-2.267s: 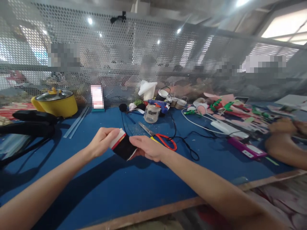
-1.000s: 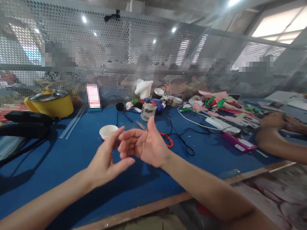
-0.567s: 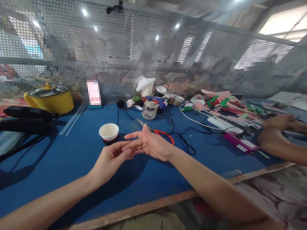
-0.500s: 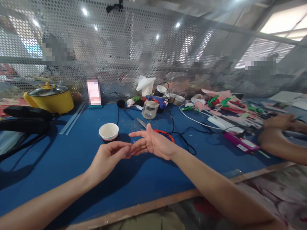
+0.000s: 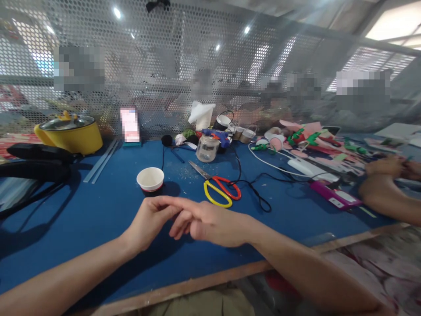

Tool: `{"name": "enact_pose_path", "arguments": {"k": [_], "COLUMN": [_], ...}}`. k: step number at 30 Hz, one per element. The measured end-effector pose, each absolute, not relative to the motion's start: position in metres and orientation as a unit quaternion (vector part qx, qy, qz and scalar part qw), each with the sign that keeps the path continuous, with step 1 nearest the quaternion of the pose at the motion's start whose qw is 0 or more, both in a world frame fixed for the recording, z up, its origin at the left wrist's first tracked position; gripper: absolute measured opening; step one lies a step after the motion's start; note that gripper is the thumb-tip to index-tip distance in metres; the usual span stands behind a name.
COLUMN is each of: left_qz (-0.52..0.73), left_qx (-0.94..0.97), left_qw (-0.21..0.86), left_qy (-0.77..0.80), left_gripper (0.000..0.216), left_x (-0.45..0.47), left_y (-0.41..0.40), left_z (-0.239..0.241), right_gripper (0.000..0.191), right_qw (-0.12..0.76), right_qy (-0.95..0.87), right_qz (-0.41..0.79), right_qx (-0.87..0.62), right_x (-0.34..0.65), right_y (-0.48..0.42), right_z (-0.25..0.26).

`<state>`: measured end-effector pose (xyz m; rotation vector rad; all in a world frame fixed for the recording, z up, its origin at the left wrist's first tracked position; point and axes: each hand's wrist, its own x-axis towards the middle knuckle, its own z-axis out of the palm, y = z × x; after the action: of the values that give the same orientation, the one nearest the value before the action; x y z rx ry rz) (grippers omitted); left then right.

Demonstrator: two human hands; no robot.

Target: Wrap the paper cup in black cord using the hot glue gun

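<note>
My left hand (image 5: 144, 226) is closed, its thumb and fingers pinching the tip of my right index finger above the blue table. My right hand (image 5: 210, 223) is turned palm down, with that index finger stretched out and the other fingers loosely bent and apart; nothing shows in it. Just beyond my left hand stands a small white paper cup (image 5: 150, 179) with a dark lower part and a red line. Behind my right hand lie scissors (image 5: 217, 192) with one red and one yellow handle loop, blades pointing away to the left.
A clear jar (image 5: 206, 149) with a blue glue gun (image 5: 217, 137) stands farther back. A yellow pot (image 5: 70, 136), a phone (image 5: 130, 125) and pale strips (image 5: 101, 162) are left. A white power strip (image 5: 311, 170), purple device (image 5: 335, 196) and another person's arm (image 5: 378, 195) are right.
My right hand has rolled from palm up to palm down and come lower and nearer, uncovering the scissors. My left hand stays in contact with its fingers.
</note>
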<state>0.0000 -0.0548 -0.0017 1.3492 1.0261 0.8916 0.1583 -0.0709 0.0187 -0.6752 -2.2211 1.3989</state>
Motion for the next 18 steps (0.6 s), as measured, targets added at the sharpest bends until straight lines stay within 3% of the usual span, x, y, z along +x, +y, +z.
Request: {"name": "enact_pose_path", "arguments": {"k": [4,7,13,18], "left_qz": [0.374,0.377,0.325,0.349], "left_qx": [0.556,0.597,0.689,0.709], "left_qw": [0.571,0.535,0.531,0.510], "left_qy": [0.474,0.464,0.372,0.340], "left_gripper": [0.017,0.016,0.017,0.012], "left_x": [0.000,0.000,-0.007,-0.006], "left_y": [-0.051,-0.052,-0.054,-0.054], "left_z": [0.002,0.007,0.014,0.006], "right_gripper": [0.068,0.062,0.052,0.041], "right_qw": [0.205,0.194,0.167,0.139], "right_qy": [-0.917,-0.950,-0.962,-0.962], "right_qz": [0.242,0.140,0.041,0.076], "right_qx": [-0.242,-0.198,-0.212,-0.222], "right_x": [0.152,0.143,0.143,0.152], "right_y": [-0.087,-0.094,-0.086,-0.082], "right_z": [0.019,0.010,0.004,0.010]}}
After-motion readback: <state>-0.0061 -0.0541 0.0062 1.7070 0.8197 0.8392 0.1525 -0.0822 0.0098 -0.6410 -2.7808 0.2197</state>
